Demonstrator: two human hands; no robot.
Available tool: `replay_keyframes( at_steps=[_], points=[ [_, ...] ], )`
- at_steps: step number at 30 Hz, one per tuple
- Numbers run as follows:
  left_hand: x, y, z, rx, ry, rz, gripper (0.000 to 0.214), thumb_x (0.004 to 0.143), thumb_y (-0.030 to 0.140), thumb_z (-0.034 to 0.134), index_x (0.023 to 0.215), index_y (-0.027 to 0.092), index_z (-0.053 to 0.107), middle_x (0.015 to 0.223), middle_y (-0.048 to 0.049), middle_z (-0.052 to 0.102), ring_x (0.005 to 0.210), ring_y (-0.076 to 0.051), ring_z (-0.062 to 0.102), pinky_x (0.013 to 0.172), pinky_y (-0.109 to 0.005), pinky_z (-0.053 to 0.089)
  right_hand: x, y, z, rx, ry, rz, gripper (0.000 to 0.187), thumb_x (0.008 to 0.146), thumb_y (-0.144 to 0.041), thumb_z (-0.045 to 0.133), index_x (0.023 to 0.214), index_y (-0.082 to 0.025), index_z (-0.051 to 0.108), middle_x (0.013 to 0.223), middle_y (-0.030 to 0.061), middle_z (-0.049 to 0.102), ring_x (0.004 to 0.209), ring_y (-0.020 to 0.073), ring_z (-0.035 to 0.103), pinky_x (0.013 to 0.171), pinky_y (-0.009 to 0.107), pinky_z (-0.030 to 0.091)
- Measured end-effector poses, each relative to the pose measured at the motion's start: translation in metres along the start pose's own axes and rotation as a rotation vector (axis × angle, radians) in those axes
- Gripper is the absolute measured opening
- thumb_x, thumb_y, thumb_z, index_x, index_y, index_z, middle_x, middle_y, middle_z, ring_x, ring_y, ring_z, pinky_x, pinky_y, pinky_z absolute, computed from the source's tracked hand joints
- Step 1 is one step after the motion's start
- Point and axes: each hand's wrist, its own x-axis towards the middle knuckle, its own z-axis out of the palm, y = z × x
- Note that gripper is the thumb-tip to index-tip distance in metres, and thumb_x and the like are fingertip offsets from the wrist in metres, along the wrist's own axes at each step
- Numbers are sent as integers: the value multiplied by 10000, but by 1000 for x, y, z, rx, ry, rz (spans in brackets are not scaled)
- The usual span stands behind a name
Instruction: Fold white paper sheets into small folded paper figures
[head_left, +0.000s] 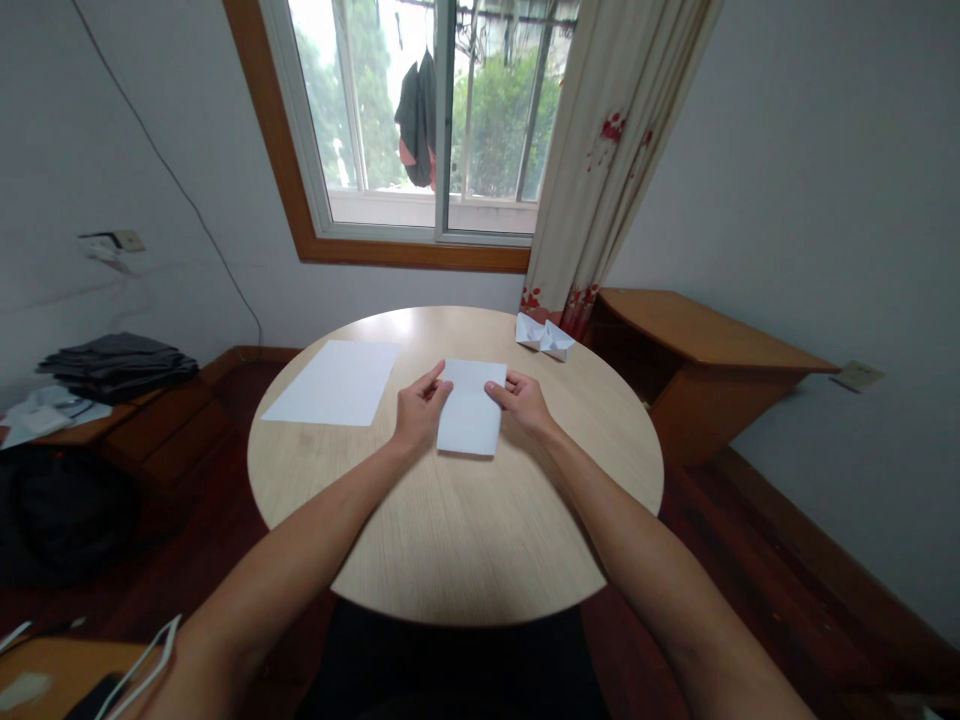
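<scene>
A folded white sheet of paper (472, 410) lies in the middle of the round wooden table (450, 540). My left hand (420, 407) rests on the sheet's left edge, fingers together and pressing down. On the right edge lies my right hand (523, 399), its fingertips pinched on the upper corner. A flat unfolded white sheet (334, 382) lies to the left. A finished folded paper shape (545, 336) sits at the far right of the table.
A low wooden cabinet (697, 370) stands to the right under a curtain (600, 150). To the left, a wooden bench carries folded dark clothes (120, 365). A window (427, 110) is straight ahead.
</scene>
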Motion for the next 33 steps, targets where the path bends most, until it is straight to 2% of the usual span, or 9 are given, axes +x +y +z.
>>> replay_keyframes(
  at_steps=[10,19,28,33],
  points=[
    [-1,4,1,21,35,14,572,677,386,742,1169,109,650,723,-9,593,601,-68,473,549,-204,368,1,1,-1,11,-8,25,545,605,-501,764,995,-136,659,839,92,726,701,208,649,582,292,480],
    [4,-3,-3,40,-10,21,554,685,389,734,1156,107,658,781,-39,637,639,-84,502,594,-223,402,3,5,-5,14,-27,50,546,606,-487,766,1004,-131,654,810,79,722,659,179,635,540,257,473],
    [3,-9,-3,13,-37,-1,570,682,393,740,1176,124,647,794,-35,634,650,-87,509,600,-227,389,6,2,-10,-56,111,75,459,631,-588,695,697,-144,600,625,12,626,538,110,551,479,216,438],
    [3,-9,-3,12,-38,-10,564,683,385,741,1175,127,647,797,-37,636,655,-87,506,604,-230,391,6,1,-13,-73,107,67,482,606,-609,707,676,-145,598,611,8,610,529,104,541,478,216,434]
  ],
)
